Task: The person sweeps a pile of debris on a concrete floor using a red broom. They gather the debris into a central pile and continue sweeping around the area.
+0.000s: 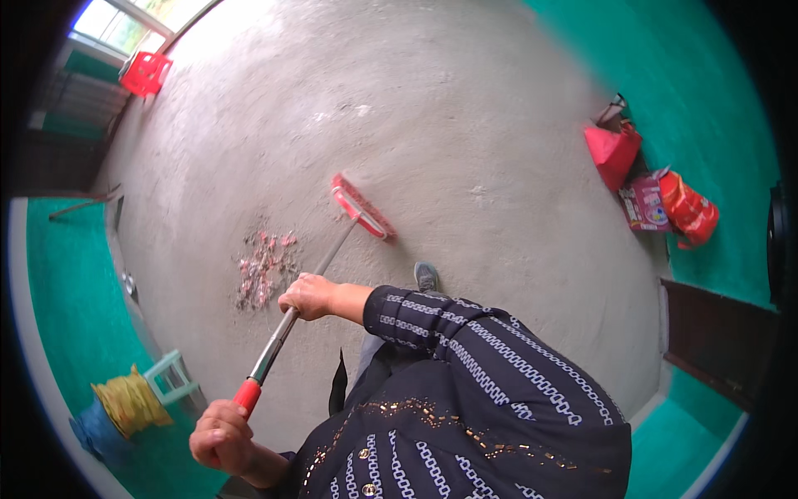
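My left hand (pixel 222 435) is wrapped around the red grip at the top end of a broom's metal handle (pixel 272 352). Further down the shaft, my right hand (pixel 310 295) is closed on the bare metal, its arm reaching across from the right. The red broom head (pixel 361 209) rests on the concrete floor, its bristles facing right, away from the debris. To the left of the shaft lies a heap of swept litter (pixel 265 265), grey bits mixed with pink and red scraps. One grey shoe (pixel 426 276) shows just right of the broom head.
A red plastic stool (pixel 146 73) stands near the bright doorway. Along the right green wall sit a red bag (pixel 614 155), a printed purple carton (pixel 645 201) and a red-orange package (pixel 689 211). At lower left, a pale green stool (pixel 171 377) stands beside yellow cloth or sacking (pixel 131 402).
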The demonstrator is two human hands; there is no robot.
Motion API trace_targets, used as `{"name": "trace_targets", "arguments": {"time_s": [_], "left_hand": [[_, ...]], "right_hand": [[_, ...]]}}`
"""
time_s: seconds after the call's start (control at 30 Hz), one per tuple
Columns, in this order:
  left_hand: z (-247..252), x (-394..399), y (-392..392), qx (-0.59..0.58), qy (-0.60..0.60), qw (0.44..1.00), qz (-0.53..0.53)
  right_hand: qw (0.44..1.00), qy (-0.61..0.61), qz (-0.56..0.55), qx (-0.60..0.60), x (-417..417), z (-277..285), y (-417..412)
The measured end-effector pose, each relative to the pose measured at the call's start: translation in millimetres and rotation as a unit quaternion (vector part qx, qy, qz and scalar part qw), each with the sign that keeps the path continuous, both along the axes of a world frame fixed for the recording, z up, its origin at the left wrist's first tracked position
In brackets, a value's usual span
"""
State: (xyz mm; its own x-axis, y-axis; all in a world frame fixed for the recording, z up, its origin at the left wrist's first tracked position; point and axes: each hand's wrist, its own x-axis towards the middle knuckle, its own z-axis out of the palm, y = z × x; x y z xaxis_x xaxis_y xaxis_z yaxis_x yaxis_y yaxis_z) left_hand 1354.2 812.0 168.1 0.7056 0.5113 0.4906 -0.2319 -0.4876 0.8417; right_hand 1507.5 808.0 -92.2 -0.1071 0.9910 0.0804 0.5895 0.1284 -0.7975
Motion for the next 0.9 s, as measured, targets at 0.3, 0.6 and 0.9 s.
{"name": "trace_targets", "arguments": {"time_s": [0.3, 0.6, 0.9], "left_hand": [[-119.7, -46.8, 33.1, -0.295, -0.059, 0.954, -0.004], [-104.0, -131.3, 75.9, -0.247, -0.042, 0.963, 0.1], [-20.7, -206.9, 88.0, -0.01, -0.02, 0.982, 0.187]], "right_hand": [[0.973, -0.106, -0.037, -0.2, 22.8, -62.0, -53.9], [0.97, -0.117, 0.099, -0.19, -77.9, -70.7, 48.2], [0.986, -0.029, 0.162, -0.005, -212.8, -14.6, 145.7]]}}
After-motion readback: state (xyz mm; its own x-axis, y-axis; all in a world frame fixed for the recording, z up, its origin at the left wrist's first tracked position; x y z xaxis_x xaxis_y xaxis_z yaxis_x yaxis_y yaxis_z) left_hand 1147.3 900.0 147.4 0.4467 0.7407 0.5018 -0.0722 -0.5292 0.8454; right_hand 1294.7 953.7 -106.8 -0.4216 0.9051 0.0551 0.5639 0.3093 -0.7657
